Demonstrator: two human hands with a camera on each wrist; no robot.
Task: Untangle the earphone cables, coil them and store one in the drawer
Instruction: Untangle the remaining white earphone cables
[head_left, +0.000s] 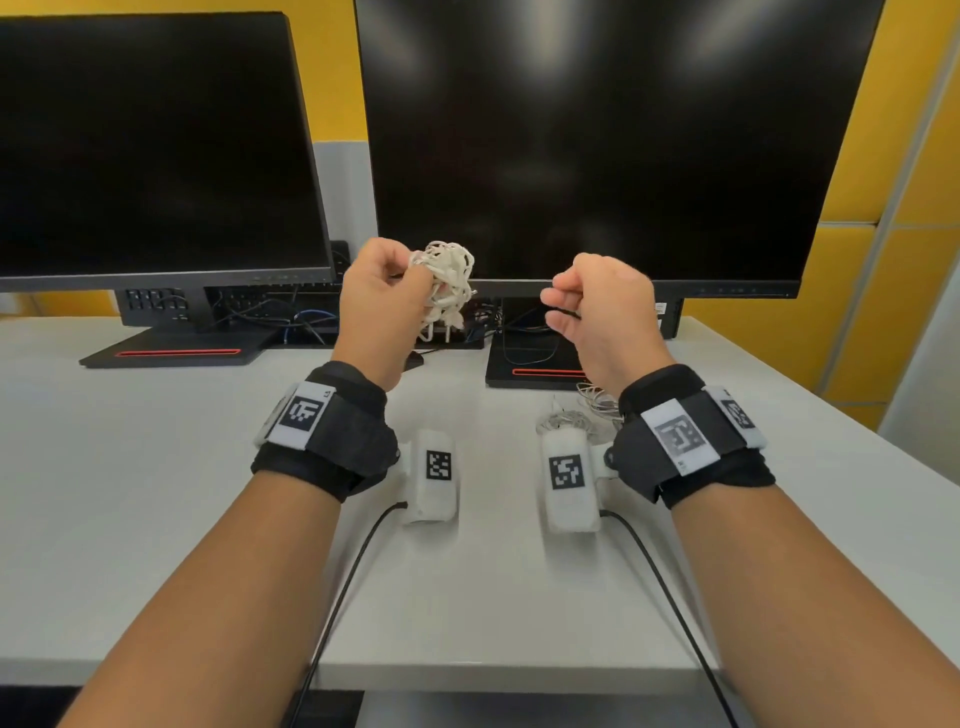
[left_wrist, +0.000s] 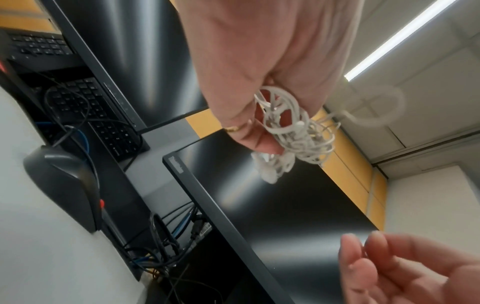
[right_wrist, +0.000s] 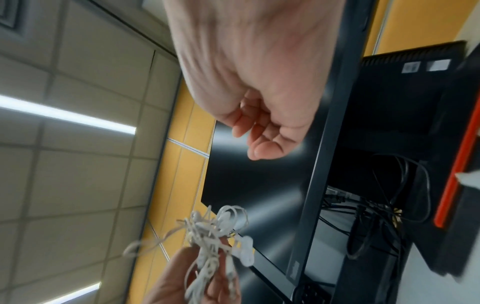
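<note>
Now left hand (head_left: 382, 299) clutches white earphone tangle (head_left: 447, 283); right hand (head_left: 597, 306) loosely curled, empty

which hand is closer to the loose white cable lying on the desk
Right. The right hand hovers almost directly above the loose cable; the left hand is farther left, gripping the tangled earphones.

No legible words or numbers; only coded squares and blurred marks.
Head view: black-and-white coded squares, one on the left wristband (head_left: 304, 413) at 8 o'clock, one on the right wristband (head_left: 680, 435) at 4 o'clock, and one on each of the two white modules (head_left: 439, 465) at 6 o'clock. The monitor bezel logo (left_wrist: 176, 164) and two pale stickers (right_wrist: 411, 66) on the monitor's back are too blurred to read.
</note>
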